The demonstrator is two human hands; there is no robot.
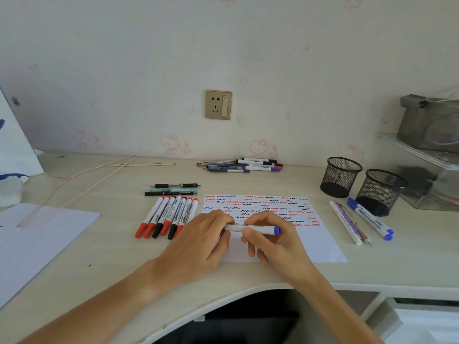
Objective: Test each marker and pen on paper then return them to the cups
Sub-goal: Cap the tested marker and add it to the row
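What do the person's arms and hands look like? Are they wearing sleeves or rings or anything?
Both arms are bare as far as the picture shows, with no sleeves in view. The left hand and the right hand wear no gloves, and no rings, watch or bracelet show on the fingers or wrists. The nails that show look short and plain.

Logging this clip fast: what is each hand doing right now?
Left hand: grips the left end of the blue-capped marker.
Right hand: grips the same marker.
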